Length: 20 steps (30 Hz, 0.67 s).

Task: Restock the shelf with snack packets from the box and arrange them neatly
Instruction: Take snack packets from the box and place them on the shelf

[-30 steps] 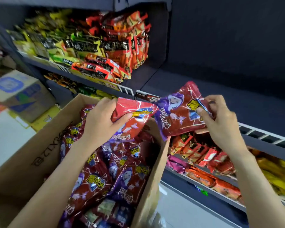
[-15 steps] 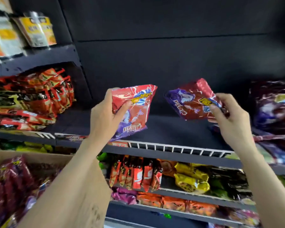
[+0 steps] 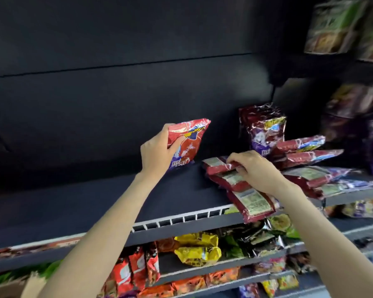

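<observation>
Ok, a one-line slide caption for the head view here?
Left hand holds a red snack packet upright above the shelf while right hand grips a packet atop the stack.

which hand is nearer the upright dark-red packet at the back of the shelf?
Right. The right hand grips a packet lying just below and in front of the upright packet; the left hand holds a red packet further left.

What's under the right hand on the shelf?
The right hand pinches the top packet of a leaning pile of dark red packets on the shelf. The hand covers their right ends.
</observation>
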Motion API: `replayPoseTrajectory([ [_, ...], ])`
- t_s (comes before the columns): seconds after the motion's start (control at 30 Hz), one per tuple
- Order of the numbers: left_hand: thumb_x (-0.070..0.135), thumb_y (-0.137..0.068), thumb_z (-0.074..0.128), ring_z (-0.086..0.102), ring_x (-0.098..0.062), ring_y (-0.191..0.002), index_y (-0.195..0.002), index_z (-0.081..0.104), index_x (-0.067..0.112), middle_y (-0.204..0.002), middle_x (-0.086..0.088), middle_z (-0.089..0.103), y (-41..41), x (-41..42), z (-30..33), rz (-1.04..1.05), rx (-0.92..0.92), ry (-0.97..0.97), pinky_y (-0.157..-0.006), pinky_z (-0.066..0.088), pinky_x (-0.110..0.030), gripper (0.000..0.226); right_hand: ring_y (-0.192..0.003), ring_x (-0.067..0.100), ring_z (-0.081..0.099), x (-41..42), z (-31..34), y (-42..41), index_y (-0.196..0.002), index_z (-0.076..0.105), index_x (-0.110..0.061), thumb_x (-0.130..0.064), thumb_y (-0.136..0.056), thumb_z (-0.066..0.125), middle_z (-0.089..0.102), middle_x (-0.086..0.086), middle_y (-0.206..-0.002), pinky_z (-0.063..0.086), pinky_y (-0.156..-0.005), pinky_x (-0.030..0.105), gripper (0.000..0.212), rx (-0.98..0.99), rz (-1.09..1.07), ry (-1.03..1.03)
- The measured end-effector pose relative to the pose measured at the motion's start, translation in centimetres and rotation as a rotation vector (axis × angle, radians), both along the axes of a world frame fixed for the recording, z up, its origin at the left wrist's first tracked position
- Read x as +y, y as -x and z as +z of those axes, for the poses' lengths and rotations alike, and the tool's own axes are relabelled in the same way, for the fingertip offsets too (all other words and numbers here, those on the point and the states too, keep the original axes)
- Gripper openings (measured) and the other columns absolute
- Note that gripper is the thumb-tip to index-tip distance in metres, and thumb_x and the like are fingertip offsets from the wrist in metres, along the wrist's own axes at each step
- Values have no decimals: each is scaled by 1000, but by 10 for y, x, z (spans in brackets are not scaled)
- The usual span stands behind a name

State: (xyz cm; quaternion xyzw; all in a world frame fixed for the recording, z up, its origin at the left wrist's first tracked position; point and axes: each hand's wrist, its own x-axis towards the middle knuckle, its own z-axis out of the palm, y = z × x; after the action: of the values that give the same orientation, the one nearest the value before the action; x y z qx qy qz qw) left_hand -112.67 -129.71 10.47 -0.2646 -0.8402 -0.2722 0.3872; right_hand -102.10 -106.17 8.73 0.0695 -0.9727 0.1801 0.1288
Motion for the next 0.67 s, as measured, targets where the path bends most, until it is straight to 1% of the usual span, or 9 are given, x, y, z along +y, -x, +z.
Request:
replayPoseTrajectory([
  [0.07,39,-84,65,68,-16,-61,-107,53,14,-79,0,71,8,26,-5,-91,29,30,-51,46,-22,36,-104,25,52,8,-4,-4,-111,57,-21,2,-85,49,60,-2,-102,48,-78,45,35,-66,-33,-18],
  [0.2,47,-88,49,67,-14,-71,-108,55,23,-88,7,69,10,62,-15,-237,-32,108,-50,52,-31,32,-122,20,38,13,-8,-12,-133,49,-29,1,-92,42,49,-6,-132,46,-93,42,51,-119,-40,-40],
  [0.27,43,-91,51,66,-13,-83,-113,56,25,-100,11,67,9,68,-20,-301,-109,175,-59,54,-36,29,-130,20,32,13,-5,-13,-134,47,-34,-10,-97,41,40,-8,-141,45,-95,44,45,-149,-53,-68],
  [0.33,40,-94,49,62,-9,-95,-120,54,28,-111,15,62,10,67,-26,-366,-205,225,-69,54,-38,29,-137,16,23,11,2,-17,-135,44,-40,-34,-98,41,29,-11,-148,40,-102,47,37,-220,-78,-68],
  [0.4,36,-96,46,56,-6,-106,-124,52,28,-120,15,58,11,64,-32,-469,-331,249,-84,50,-35,29,-141,11,12,10,10,-23,-137,39,-43,-58,-88,46,16,-16,-153,31,-110,44,52,-335,-74,-26],
  [0.47,31,-98,46,47,-4,-119,-126,53,25,-131,12,51,11,63,-39,-571,-480,246,-99,40,-28,29,-143,9,2,9,13,-28,-140,32,-45,-68,-76,55,7,-20,-154,28,-112,43,72,-385,-51,-75],
  [0.53,29,-98,45,42,-4,-124,-126,55,23,-136,10,47,12,63,-46,-590,-575,210,-105,35,-29,30,-143,12,6,7,11,-29,-139,33,-44,-62,-79,59,12,-17,-155,35,-107,43,68,-332,-52,-135],
  [0.6,30,-99,45,43,-3,-123,-125,56,21,-134,11,48,11,66,-48,-590,-645,147,-106,36,-32,30,-140,14,18,7,11,-30,-136,41,-39,-52,-87,55,27,-14,-150,42,-101,43,53,-234,-65,-155],
  [0.67,32,-99,43,45,-1,-121,-126,56,20,-130,11,52,7,70,-48,-628,-669,116,-105,38,-31,32,-137,16,28,10,15,-32,-132,49,-34,-45,-92,51,40,-13,-144,41,-101,46,42,-120,-67,-170],
])
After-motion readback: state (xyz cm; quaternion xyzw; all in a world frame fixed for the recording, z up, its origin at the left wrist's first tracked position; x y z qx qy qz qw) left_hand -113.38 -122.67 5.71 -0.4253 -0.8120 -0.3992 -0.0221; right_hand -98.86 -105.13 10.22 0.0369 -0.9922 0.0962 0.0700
